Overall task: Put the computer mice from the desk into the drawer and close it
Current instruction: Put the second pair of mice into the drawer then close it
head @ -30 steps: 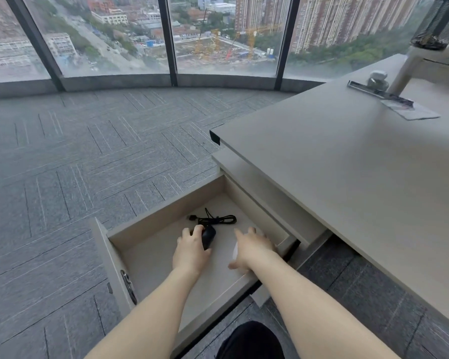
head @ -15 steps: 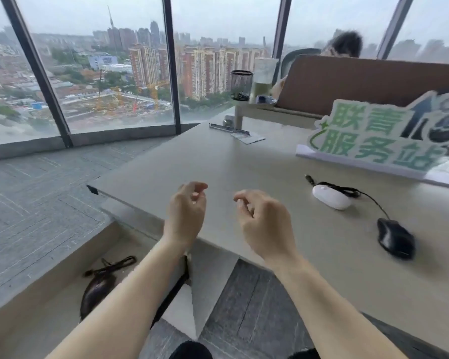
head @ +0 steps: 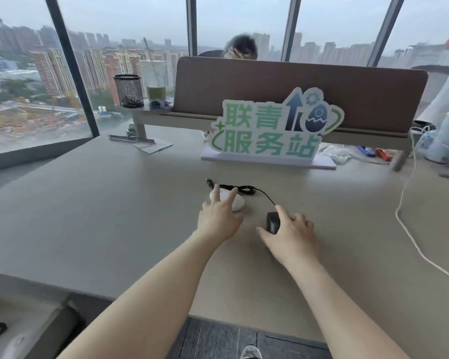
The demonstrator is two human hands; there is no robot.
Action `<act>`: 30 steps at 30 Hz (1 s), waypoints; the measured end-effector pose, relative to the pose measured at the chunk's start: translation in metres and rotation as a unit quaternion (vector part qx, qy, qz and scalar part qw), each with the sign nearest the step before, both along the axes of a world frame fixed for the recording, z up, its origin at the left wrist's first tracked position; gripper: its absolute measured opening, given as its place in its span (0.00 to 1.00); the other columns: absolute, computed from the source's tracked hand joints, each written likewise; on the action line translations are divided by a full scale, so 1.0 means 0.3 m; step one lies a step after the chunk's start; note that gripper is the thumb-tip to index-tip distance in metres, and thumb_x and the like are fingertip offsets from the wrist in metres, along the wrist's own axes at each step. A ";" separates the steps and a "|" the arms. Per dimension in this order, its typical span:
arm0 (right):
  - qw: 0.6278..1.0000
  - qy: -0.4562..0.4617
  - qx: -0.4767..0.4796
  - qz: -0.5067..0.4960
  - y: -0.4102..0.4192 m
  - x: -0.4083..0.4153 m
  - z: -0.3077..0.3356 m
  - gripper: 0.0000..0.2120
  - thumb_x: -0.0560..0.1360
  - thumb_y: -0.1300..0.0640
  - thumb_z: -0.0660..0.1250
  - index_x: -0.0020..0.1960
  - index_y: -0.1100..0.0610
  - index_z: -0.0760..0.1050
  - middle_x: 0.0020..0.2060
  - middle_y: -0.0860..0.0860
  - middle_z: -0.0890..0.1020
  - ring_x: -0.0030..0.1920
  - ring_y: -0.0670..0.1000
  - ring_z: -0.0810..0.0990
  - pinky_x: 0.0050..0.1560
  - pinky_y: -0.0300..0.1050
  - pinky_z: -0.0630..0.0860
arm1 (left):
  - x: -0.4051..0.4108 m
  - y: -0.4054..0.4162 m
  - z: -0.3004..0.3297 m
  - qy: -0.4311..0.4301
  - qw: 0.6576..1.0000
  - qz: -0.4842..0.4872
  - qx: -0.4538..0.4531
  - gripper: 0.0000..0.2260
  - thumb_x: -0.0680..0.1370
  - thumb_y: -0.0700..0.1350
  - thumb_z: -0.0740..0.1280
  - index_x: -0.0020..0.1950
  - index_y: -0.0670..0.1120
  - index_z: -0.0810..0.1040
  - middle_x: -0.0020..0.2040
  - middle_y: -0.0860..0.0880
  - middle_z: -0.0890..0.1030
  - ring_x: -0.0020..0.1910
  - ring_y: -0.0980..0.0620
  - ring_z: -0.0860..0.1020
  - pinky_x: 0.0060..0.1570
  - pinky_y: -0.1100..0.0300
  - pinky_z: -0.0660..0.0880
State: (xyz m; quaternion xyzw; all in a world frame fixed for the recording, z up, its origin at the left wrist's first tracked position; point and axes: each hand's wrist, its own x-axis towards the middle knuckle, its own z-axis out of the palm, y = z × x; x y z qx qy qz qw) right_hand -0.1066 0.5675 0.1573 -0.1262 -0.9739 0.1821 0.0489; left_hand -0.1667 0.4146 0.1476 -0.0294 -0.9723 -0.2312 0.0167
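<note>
A white mouse lies on the beige desk in the middle of the head view. My left hand hovers over its near side, fingers spread and touching it. A black wired mouse lies just right of it, its cable curling back behind the white one. My right hand rests against the black mouse, index finger along its right side, fingers apart. The open drawer shows at the bottom left, with a white mouse and a bit of black cable inside.
A green and white sign stands behind the mice in front of a brown divider panel. A mesh pen cup and a drink sit on a shelf at the back left. White cords trail along the right side. A person sits behind the divider.
Both hands left the drawer, rose over the desk and reached forward to the two mice. The view swung from the drawer up to the desk.
</note>
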 end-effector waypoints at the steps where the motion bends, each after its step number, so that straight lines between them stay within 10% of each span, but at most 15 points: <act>1: 1.000 -0.002 0.001 0.003 0.011 -0.005 -0.006 0.35 0.72 0.36 0.65 0.74 0.45 0.61 0.66 0.57 0.71 0.67 0.61 0.67 0.61 0.50 0.68 | -0.026 0.021 -0.003 -0.010 1.000 0.003 -0.019 0.30 0.76 0.55 0.60 0.76 0.62 0.54 0.81 0.47 0.46 0.69 0.34 0.64 0.62 0.47 0.67; 9: 1.000 -0.005 0.007 0.006 0.062 -0.055 -0.032 0.26 0.74 0.47 0.63 0.72 0.43 0.65 0.63 0.58 0.71 0.63 0.61 0.67 0.57 0.51 0.70 | -0.091 0.066 -0.041 0.086 0.991 0.096 -0.035 0.12 0.75 0.50 0.61 0.57 0.48 0.73 0.62 0.46 0.72 0.53 0.38 0.73 0.48 0.51 0.69; 20: 0.958 0.185 -0.151 0.161 -0.201 0.046 0.129 0.27 0.75 0.51 0.62 0.74 0.42 0.64 0.53 0.56 0.72 0.58 0.60 0.68 0.59 0.47 0.66 | 0.143 -0.310 0.066 0.209 0.949 0.171 0.159 0.19 0.71 0.41 0.67 0.61 0.46 0.71 0.65 0.45 0.69 0.55 0.38 0.74 0.47 0.53 0.71; 30: 0.861 0.206 -0.278 0.372 -0.780 0.344 0.288 0.27 0.72 0.48 0.58 0.71 0.38 0.66 0.51 0.52 0.72 0.56 0.55 0.70 0.56 0.49 0.69 | 0.750 -0.966 0.106 0.242 0.883 0.373 0.148 0.15 0.73 0.45 0.68 0.59 0.47 0.75 0.59 0.46 0.75 0.45 0.52 0.72 0.44 0.59 0.68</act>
